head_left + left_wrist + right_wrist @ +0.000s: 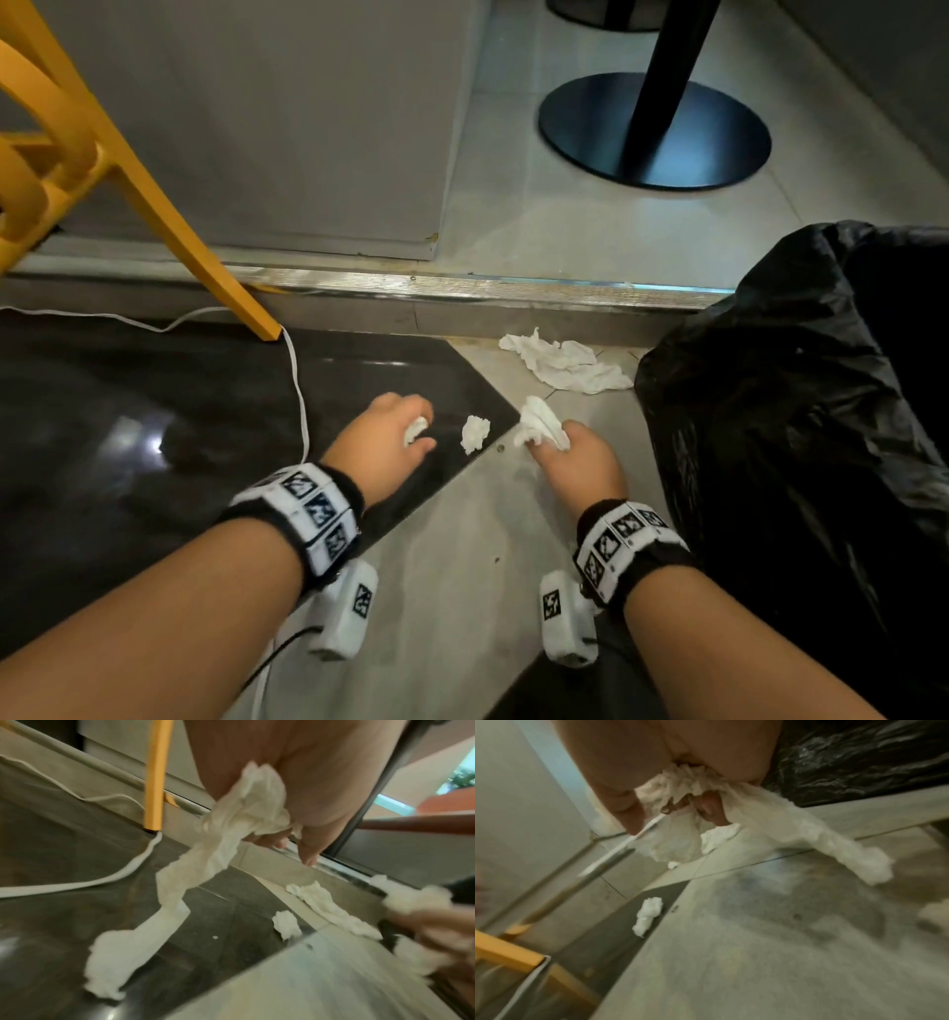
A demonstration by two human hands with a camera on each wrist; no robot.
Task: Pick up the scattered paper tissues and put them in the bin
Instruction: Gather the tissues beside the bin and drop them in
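My left hand point(427, 427) grips a white tissue point(415, 430); in the left wrist view that tissue point(231, 833) trails down in a long strip to the dark floor. My right hand point(553, 443) grips another crumpled tissue point(539, 422), whose ends hang from the fingers point(628, 811) in the right wrist view. Between the two hands a small balled tissue point(475, 433) lies on the floor. A larger flattened tissue point(565, 362) lies farther off by the step. The bin with a black bag point(801, 411) stands just right of my right hand.
A yellow chair leg point(205, 257) stands at the left with a white cable point(298, 380) running past its foot. A metal-edged step point(462, 288) crosses behind the tissues. Beyond it is a black round table base point(655, 131).
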